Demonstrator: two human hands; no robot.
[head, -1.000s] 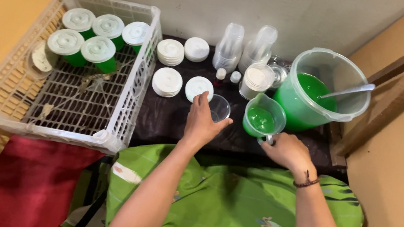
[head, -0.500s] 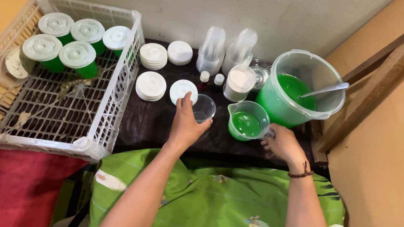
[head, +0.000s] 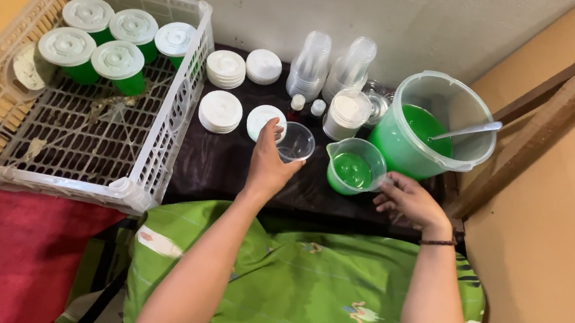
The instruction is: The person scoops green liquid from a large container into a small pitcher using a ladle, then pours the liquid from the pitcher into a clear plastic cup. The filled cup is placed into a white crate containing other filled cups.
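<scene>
Empty clear cup (head: pixel 297 142) sat just beyond left hand (head: pixel 269 167), fingers curled on its rim. Right hand (head: pixel 407 200) fingers gripped green-filled jug (head: pixel 354 166) handle; loose grip risked tipping and spilling.

The person wore a bright green cloth garment (head: pixel 303 289) that filled the lower middle of the frame, draped in soft folds over the lap. It was printed with thin darker green stripes and scattered small motifs in white, orange and blue, one pale patch showing at the lower left and another at the lower right edge. Both forearms were bare, with no sleeves in view. A thin dark bracelet (head: pixel 438 243) circled the right wrist at the lower right.
</scene>
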